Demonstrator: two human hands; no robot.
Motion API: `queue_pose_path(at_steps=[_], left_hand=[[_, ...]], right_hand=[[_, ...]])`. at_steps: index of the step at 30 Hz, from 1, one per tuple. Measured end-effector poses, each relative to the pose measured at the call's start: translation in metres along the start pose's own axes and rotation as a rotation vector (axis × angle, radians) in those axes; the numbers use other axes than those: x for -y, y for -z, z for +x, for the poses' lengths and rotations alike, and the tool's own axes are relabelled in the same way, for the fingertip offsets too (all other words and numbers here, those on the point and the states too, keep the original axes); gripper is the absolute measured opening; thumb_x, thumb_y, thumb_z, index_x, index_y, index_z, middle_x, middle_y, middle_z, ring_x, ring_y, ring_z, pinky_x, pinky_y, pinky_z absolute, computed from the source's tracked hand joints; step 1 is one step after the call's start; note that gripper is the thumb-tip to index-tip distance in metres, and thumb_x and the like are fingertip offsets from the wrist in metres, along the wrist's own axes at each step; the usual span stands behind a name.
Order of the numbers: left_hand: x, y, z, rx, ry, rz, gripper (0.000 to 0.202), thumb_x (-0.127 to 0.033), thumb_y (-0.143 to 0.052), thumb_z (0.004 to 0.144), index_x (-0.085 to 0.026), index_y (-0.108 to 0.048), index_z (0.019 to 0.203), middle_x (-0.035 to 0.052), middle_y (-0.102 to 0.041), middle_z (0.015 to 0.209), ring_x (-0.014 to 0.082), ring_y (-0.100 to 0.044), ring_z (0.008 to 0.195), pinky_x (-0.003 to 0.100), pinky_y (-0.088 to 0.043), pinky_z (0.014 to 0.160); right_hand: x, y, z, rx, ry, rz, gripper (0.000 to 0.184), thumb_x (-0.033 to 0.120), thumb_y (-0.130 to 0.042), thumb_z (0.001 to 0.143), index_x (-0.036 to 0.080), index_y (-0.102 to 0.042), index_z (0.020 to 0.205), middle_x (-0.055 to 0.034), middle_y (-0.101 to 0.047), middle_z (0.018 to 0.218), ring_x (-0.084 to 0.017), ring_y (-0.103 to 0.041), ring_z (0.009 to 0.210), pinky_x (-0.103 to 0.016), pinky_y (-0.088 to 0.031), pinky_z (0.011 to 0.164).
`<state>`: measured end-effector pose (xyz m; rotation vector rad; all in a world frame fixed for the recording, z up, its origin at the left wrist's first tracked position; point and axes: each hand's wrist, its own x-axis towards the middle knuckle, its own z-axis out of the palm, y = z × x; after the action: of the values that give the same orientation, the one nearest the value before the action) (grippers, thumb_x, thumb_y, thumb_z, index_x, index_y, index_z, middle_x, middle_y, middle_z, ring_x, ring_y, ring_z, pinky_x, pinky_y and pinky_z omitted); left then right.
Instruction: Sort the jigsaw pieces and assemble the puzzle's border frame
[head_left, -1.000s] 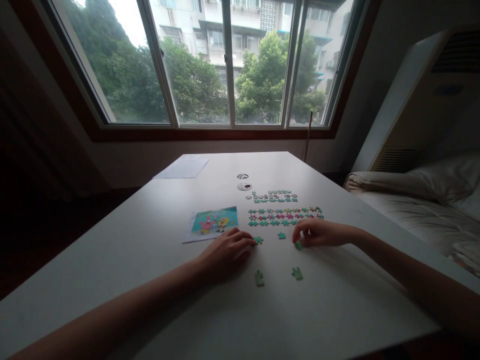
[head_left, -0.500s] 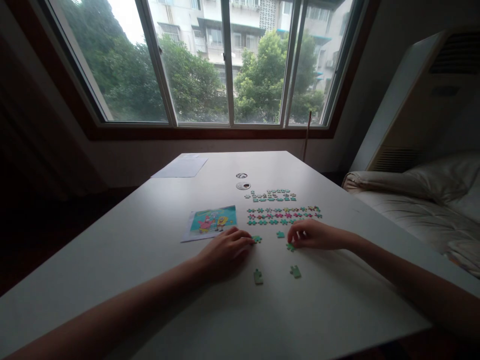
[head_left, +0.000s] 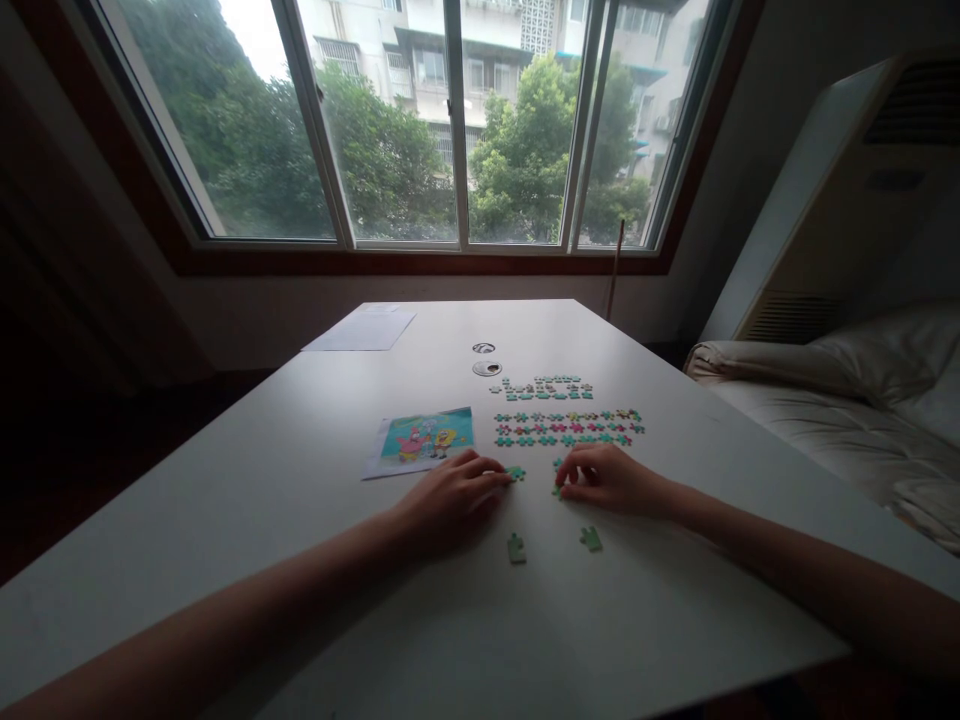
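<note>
My left hand (head_left: 448, 496) rests on the white table (head_left: 300, 520), fingertips curled onto a green puzzle piece (head_left: 515, 473). My right hand (head_left: 609, 479) lies just to the right, its fingers pinched on another green piece (head_left: 557, 490), close to a loose piece partly hidden behind the fingers. Two more green pieces (head_left: 516, 548) (head_left: 591, 538) lie loose nearer to me. Beyond the hands, rows of sorted puzzle pieces (head_left: 568, 427) are laid out, with a smaller group (head_left: 546, 389) farther back. A cartoon reference picture (head_left: 424, 438) lies left of the rows.
A sheet of paper (head_left: 361, 329) lies at the table's far left. Two round cable ports (head_left: 486, 359) sit mid-table. Large windows (head_left: 450, 120) fill the far wall. A bed with pale bedding (head_left: 840, 400) and a white unit (head_left: 840, 200) stand to the right.
My right hand has slid left with its green piece, from beside the loose pieces toward my left hand. My left hand has stayed on its piece.
</note>
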<state>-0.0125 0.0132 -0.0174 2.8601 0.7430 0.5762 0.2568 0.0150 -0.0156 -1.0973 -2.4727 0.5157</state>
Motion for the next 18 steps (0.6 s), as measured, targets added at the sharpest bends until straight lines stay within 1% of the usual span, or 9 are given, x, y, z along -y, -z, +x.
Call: queue_pose_path(at_steps=[4,7,10,13,18], left_hand=[[0.000,-0.001,0.000,0.001,-0.007,0.009,0.027,-0.018,-0.040,0.088,-0.018,-0.053,0.112,0.0089,-0.057,0.107,0.0207,-0.049,0.092,0.036,-0.044,0.081],[0.000,-0.001,-0.001,-0.006,-0.005,0.010,0.026,-0.019,-0.040,0.089,-0.018,-0.054,0.110,0.0092,-0.056,0.107,0.0207,-0.049,0.093,0.036,-0.044,0.081],[-0.001,0.000,-0.002,-0.011,-0.015,0.013,0.028,-0.021,-0.040,0.088,-0.019,-0.051,0.114,0.0098,-0.055,0.111,0.0214,-0.049,0.096,0.037,-0.043,0.083],[-0.003,0.002,-0.002,0.019,-0.026,0.025,0.031,-0.023,-0.041,0.088,-0.019,-0.049,0.117,0.0095,-0.053,0.114,0.0225,-0.049,0.097,0.038,-0.043,0.084],[-0.005,0.003,0.000,0.044,0.003,0.038,0.031,-0.025,-0.045,0.087,-0.019,-0.050,0.116,0.0084,-0.054,0.115,0.0228,-0.049,0.097,0.038,-0.043,0.083]], right_hand=[[0.006,-0.019,0.004,-0.142,0.027,-0.021,0.014,0.025,-0.053,0.080,0.020,-0.064,0.088,-0.0013,-0.060,0.079,-0.008,-0.050,0.059,-0.020,-0.040,0.058],[0.007,-0.024,0.003,-0.200,0.030,-0.007,0.013,0.023,-0.052,0.080,0.019,-0.062,0.087,-0.0005,-0.059,0.075,-0.007,-0.048,0.056,-0.019,-0.039,0.056],[0.006,-0.022,0.001,-0.204,0.019,-0.013,0.010,0.021,-0.053,0.077,0.019,-0.062,0.082,-0.0001,-0.057,0.071,-0.008,-0.047,0.056,-0.019,-0.039,0.056],[0.005,-0.021,0.000,-0.187,-0.004,-0.033,0.010,0.022,-0.054,0.077,0.019,-0.063,0.080,0.0003,-0.056,0.068,-0.009,-0.049,0.057,-0.020,-0.039,0.056],[0.006,-0.023,0.003,-0.208,-0.028,-0.070,0.011,0.027,-0.055,0.078,0.020,-0.063,0.082,0.0007,-0.056,0.067,-0.009,-0.050,0.059,-0.021,-0.040,0.058]])
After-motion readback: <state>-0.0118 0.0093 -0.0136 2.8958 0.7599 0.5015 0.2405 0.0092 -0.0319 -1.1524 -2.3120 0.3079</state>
